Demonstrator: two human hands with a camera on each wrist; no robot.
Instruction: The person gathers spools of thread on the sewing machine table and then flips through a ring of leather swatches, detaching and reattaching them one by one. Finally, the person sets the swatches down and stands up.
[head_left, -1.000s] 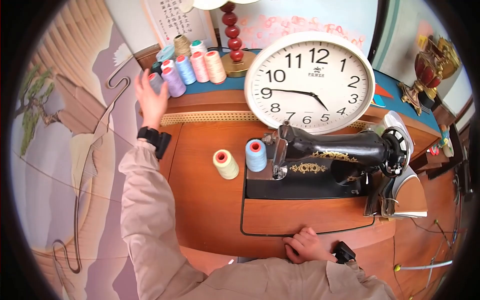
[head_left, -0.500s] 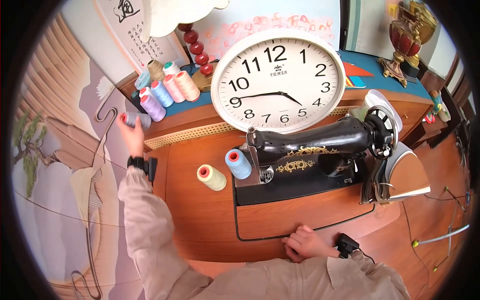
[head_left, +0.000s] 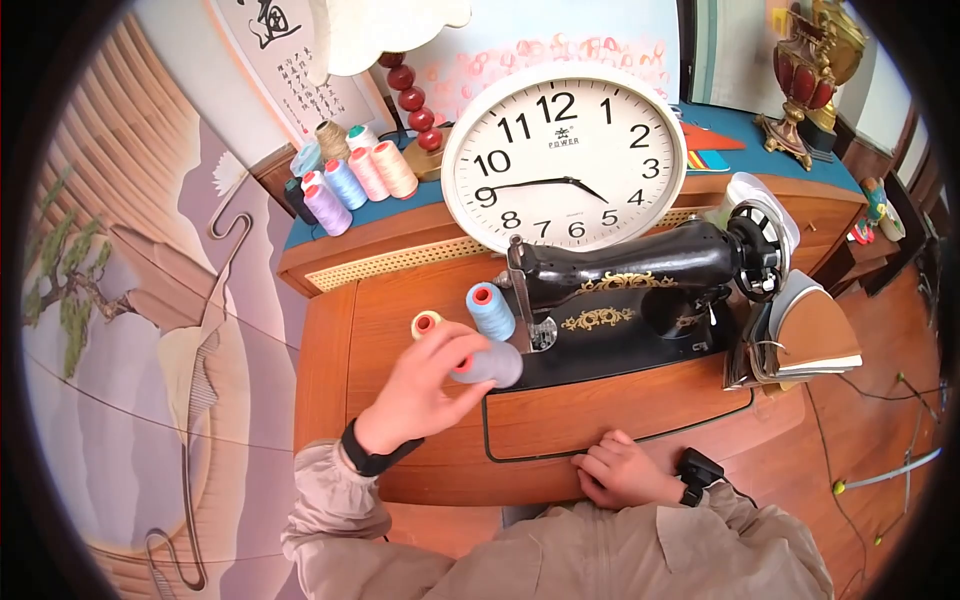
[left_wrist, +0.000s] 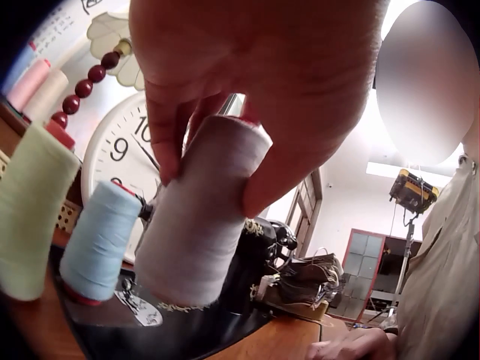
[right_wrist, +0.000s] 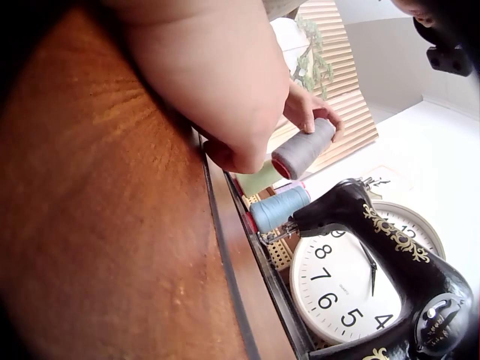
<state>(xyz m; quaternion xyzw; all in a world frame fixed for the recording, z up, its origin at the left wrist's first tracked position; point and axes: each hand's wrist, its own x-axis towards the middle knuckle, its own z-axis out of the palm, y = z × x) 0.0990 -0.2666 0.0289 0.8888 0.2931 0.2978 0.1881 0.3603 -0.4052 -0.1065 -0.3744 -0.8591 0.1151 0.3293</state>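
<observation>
My left hand (head_left: 415, 395) pinches a grey thread spool (head_left: 497, 364) near its top, thumb on one side and fingers on the other. In the left wrist view the grey spool (left_wrist: 202, 214) is held raised, tilted a little. Just beyond it stand a light blue thread spool (head_left: 490, 312) and a pale yellow-green spool (head_left: 424, 322), the latter partly hidden behind the left hand. The blue spool is at the needle end of a black sewing machine (head_left: 620, 270). My right hand (head_left: 625, 470) rests loosely curled at the table's front edge, holding nothing.
Several thread spools (head_left: 345, 184) stand grouped on the blue-topped back ledge beside a lamp (head_left: 412, 98). A large white clock (head_left: 565, 215) leans behind the machine. To the machine's right is a brown, book-like stack (head_left: 805, 335). Cables lie on the floor at the right.
My left hand took the grey spool from the group at the back left and brought it right and nearer, beside the two standing spools. The right hand stayed put.
</observation>
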